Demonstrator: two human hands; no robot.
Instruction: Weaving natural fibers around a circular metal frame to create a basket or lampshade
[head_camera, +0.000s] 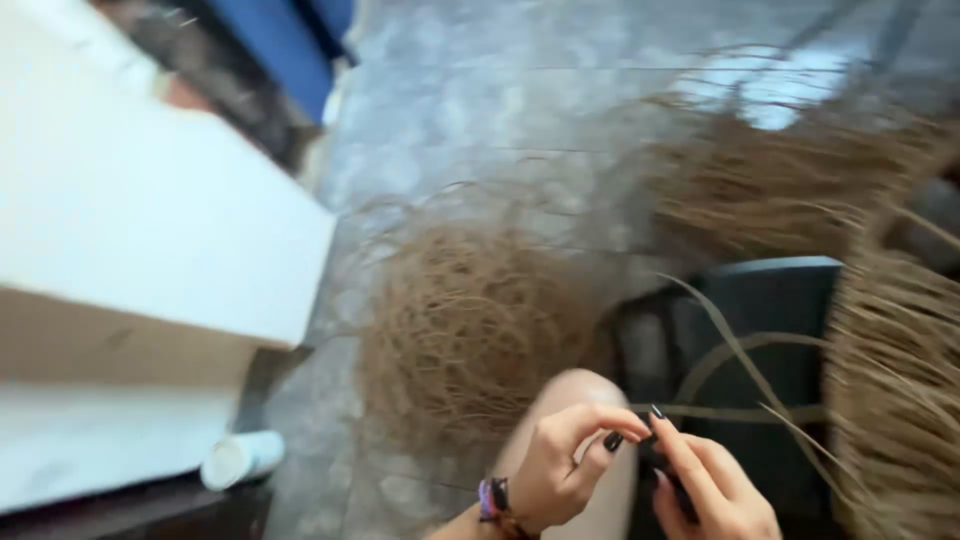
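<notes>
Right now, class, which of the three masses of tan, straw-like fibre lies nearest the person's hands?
The woven tan fibre mass at the right edge: its loose strands reach the right hand and left hand. The round tangled heap and the far bundle lie farther off.

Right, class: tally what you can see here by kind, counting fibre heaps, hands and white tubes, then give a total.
Heaps of brown fibre: 3
Hands: 2, left hand, right hand
White tube on the floor: 1
Total: 6
</notes>
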